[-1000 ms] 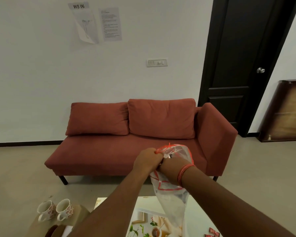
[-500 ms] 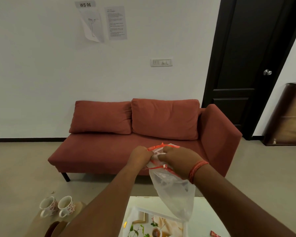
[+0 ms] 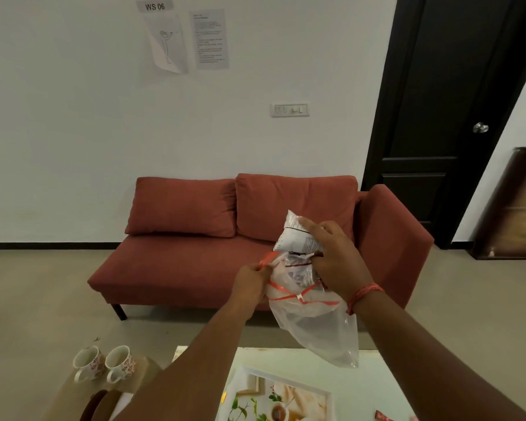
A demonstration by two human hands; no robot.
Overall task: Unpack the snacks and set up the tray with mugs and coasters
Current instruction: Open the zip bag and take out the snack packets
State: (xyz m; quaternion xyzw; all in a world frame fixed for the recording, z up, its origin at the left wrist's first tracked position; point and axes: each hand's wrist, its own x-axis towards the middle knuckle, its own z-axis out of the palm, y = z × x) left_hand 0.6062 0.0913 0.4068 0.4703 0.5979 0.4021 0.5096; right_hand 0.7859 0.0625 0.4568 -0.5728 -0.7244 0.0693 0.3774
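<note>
I hold a clear plastic bag (image 3: pixel 319 326) with a red zip edge in the air above the table. My left hand (image 3: pixel 251 282) pinches the bag's red rim at its left side. My right hand (image 3: pixel 334 256) grips a white printed snack packet (image 3: pixel 295 238) that sticks halfway out of the bag's mouth. Two white floral mugs (image 3: pixel 104 363) stand side by side on a low wooden surface at the lower left. A white tray (image 3: pixel 286 396) with a printed picture lies on the table below the bag.
A red sofa (image 3: pixel 225 238) stands against the white wall behind the bag. A dark door (image 3: pixel 438 117) is at the right, with a brown board (image 3: pixel 513 205) leaning beside it. Small red sachets (image 3: pixel 384 416) lie at the table's lower right. Brown round shapes (image 3: pixel 99 404) sit under the mugs' surface.
The bag's mouth was shut between both hands; now it is open and my right hand has lifted the white snack packet up out of it. The view has tilted slightly down.
</note>
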